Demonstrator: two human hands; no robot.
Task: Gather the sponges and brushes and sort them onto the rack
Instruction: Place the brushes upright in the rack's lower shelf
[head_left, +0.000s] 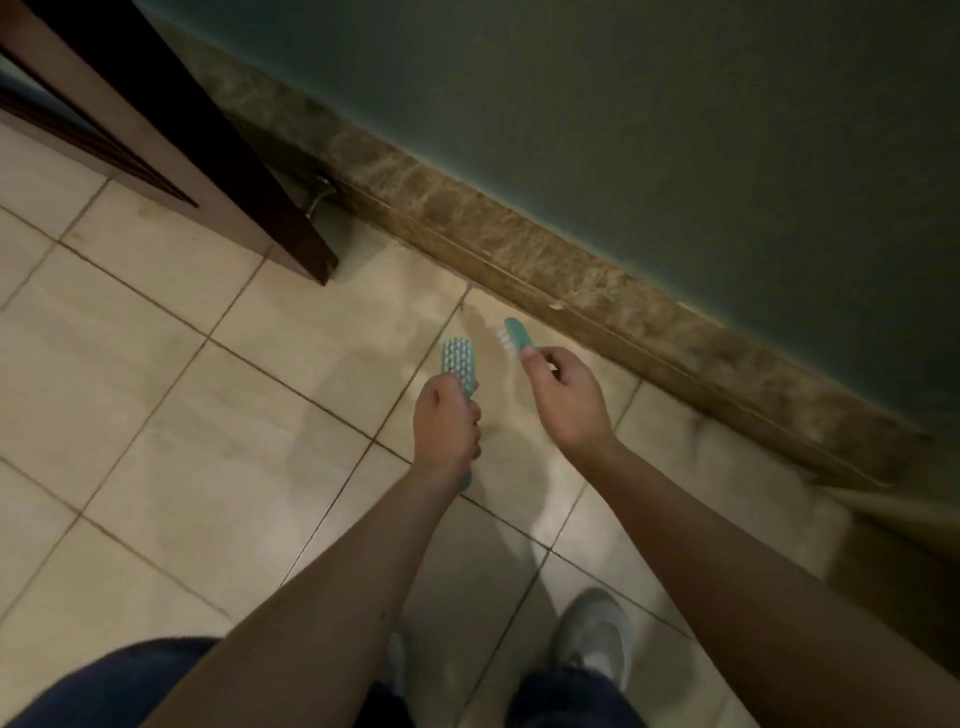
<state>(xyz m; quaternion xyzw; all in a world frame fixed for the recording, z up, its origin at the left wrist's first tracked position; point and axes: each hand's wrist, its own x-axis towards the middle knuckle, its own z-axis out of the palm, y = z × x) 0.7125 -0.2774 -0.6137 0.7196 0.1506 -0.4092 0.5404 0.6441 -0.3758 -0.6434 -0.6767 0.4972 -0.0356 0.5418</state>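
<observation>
Mid-frame above a tiled floor, the left hand grips a teal scrub brush by its handle; the right hand pinches a smaller teal brush, seemingly carrying both toward an unseen rack.

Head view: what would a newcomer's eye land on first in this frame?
Two teal brushes held out mid-frame above the tiled floor stand out first: the left hand grips a long-handled brush, bristles toward the camera, and the right hand pinches a smaller brush with white bristles. Next comes the dark wooden door at upper left, near the marbled skirting along the green wall. No rack is in view.
</observation>
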